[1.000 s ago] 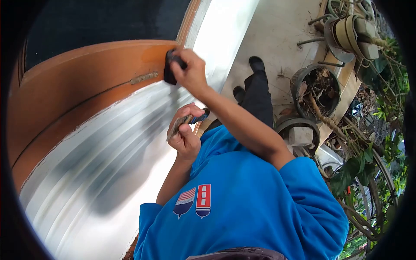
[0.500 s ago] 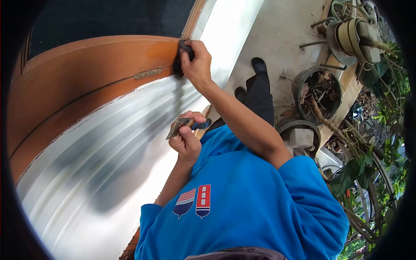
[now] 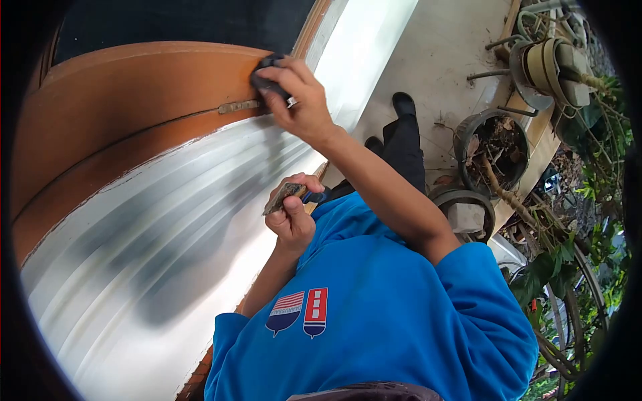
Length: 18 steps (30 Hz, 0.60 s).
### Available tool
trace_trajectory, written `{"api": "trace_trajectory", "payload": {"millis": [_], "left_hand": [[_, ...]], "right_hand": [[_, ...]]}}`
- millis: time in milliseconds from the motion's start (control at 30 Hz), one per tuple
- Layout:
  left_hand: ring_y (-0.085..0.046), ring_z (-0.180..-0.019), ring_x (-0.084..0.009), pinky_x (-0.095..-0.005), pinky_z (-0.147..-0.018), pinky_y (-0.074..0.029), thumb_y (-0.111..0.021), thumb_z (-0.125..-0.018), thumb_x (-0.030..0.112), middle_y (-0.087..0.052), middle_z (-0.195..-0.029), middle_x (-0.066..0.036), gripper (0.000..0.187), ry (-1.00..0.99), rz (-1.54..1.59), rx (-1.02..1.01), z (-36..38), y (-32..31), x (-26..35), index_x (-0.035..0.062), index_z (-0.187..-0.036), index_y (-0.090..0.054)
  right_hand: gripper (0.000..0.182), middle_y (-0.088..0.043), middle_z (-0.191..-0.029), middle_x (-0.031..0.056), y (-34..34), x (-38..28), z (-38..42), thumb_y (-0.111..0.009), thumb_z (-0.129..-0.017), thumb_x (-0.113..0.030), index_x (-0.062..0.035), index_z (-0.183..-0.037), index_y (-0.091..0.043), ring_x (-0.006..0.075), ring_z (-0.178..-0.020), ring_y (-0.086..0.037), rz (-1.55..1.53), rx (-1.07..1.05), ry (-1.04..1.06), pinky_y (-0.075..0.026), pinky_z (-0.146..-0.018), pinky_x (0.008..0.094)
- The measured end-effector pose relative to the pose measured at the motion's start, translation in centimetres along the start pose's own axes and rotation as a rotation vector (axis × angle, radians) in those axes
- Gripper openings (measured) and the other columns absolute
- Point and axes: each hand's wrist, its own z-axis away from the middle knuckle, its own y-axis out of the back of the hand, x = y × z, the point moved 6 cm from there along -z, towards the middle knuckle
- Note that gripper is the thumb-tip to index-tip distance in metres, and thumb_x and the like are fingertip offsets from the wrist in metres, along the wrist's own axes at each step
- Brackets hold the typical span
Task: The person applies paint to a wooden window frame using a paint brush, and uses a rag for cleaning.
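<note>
My right hand (image 3: 297, 100) is closed around a black pad (image 3: 269, 75), pressing it to the brown wooden frame (image 3: 167, 83). A metal hinge (image 3: 239, 106) sits in the wood just below and left of the pad. Lower down, in front of my blue shirt, my left hand (image 3: 294, 220) grips a putty knife (image 3: 286, 198). Its dirty, stained blade points left, and the blue and black handle shows beyond the fingers. The exact kind of pad cannot be made out.
Below the wood runs a white ridged surface (image 3: 154, 234) with shadows on it. Dark glass (image 3: 180, 23) fills the top left. At the right stand plant pots (image 3: 495, 150), a grey block (image 3: 466, 218) and leafy branches. My shoes (image 3: 404, 105) are on a pale floor (image 3: 428, 67).
My right hand has slid the black pad a little left along the wood, closer to the hinge. The left hand holds the putty knife in nearly the same place.
</note>
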Motion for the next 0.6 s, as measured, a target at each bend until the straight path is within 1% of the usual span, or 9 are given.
{"api": "trace_trajectory", "payload": {"millis": [133,167,267,300,400,433,533,567,600], "left_hand": [[-0.066,-0.082,-0.0225,-0.0361,-0.076,-0.056,-0.043,-0.107,0.026,-0.065,-0.089,-0.015,0.037,-0.017,-0.008,0.002,0.0,0.2,0.3,-0.0042,-0.125,-0.054],[-0.066,-0.082,-0.0227,-0.0362,-0.076,-0.056,-0.043,-0.107,0.026,-0.066,-0.09,-0.015,0.037,-0.009,0.001,0.008,0.1,0.3,0.3,-0.0042,-0.125,-0.054],[-0.066,-0.083,-0.0226,-0.0363,-0.076,-0.056,-0.043,-0.107,0.025,-0.066,-0.09,-0.016,0.036,-0.004,-0.003,-0.002,0.5,0.4,-0.4,-0.0043,-0.124,-0.054],[-0.065,-0.084,-0.0226,-0.0362,-0.076,-0.056,-0.043,-0.107,0.025,-0.065,-0.09,-0.016,0.036,0.007,0.003,-0.002,0.7,0.5,-0.2,-0.0045,-0.124,-0.054],[-0.065,-0.084,-0.0224,-0.0361,-0.077,-0.056,-0.043,-0.107,0.024,-0.065,-0.09,-0.016,0.035,0.014,0.02,0.0,0.3,0.1,-0.3,-0.0051,-0.123,-0.054],[-0.065,-0.084,-0.0223,-0.0361,-0.077,-0.056,-0.042,-0.107,0.024,-0.065,-0.091,-0.016,0.035,0.031,0.011,0.004,0.6,0.2,-0.1,-0.0053,-0.123,-0.054],[-0.065,-0.084,-0.0222,-0.0358,-0.077,-0.056,-0.042,-0.108,0.023,-0.065,-0.091,-0.016,0.035,0.023,0.021,0.007,0.7,0.5,-0.1,-0.0057,-0.123,-0.054],[-0.065,-0.084,-0.0222,-0.0358,-0.077,-0.055,-0.042,-0.108,0.023,-0.065,-0.091,-0.016,0.035,0.012,0.019,0.009,0.7,0.7,-0.1,-0.0057,-0.123,-0.054],[-0.065,-0.084,-0.0223,-0.0358,-0.077,-0.055,-0.042,-0.108,0.023,-0.065,-0.091,-0.016,0.035,0.011,0.015,0.008,1.0,0.8,0.0,-0.0056,-0.122,-0.054]], "right_hand": [[0.027,-0.063,-0.1,0.0137,-0.5,4.1,3.3,-0.067,-0.077,0.004,-0.0039,-0.102,-0.065,0.0297,-0.087,-0.066,-0.01,-0.132,-0.127,-0.053,-0.075,0.0331],[0.026,-0.064,-0.098,0.0136,-0.4,6.3,5.1,-0.068,-0.077,0.003,-0.0034,-0.102,-0.065,0.0296,-0.086,-0.066,0.015,-0.17,-0.264,-0.053,-0.075,0.0317],[0.024,-0.064,-0.1,0.0138,-0.4,7.7,5.4,-0.069,-0.077,0.002,-0.003,-0.101,-0.065,0.03,-0.085,-0.066,0.051,-0.131,-0.521,-0.053,-0.074,0.0314],[0.022,-0.065,-0.099,0.0135,-0.4,6.9,4.7,-0.071,-0.078,-0.001,-0.0021,-0.099,-0.065,0.0275,-0.084,-0.066,0.033,-0.055,-0.513,-0.053,-0.074,0.032],[0.019,-0.067,-0.095,0.0139,-0.5,0.1,0.5,-0.072,-0.08,-0.003,-0.0017,-0.098,-0.065,0.0239,-0.082,-0.066,-0.055,-0.003,-0.02,-0.053,-0.074,0.0318],[0.016,-0.066,-0.088,0.0144,-0.7,-1.2,-0.2,-0.071,-0.083,-0.005,-0.0014,-0.097,-0.065,0.0197,-0.08,-0.066,-0.062,-0.024,0.01,-0.053,-0.074,0.0308],[0.012,-0.067,-0.084,0.0143,-0.3,6.1,2.9,-0.07,-0.085,-0.006,-0.001,-0.096,-0.065,0.0178,-0.08,-0.066,0.026,0.139,-0.363,-0.053,-0.073,0.03],[0.012,-0.067,-0.082,0.0128,-0.2,9.1,4.5,-0.069,-0.087,-0.008,-0.0003,-0.096,-0.065,0.0161,-0.078,-0.065,0.025,0.152,-0.61,-0.053,-0.072,0.0298],[0.012,-0.068,-0.082,0.0117,0.3,8.9,4.0,-0.068,-0.088,-0.008,0.0,-0.097,-0.065,0.016,-0.076,-0.065,0.086,0.141,-0.544,-0.053,-0.072,0.0302]]}}
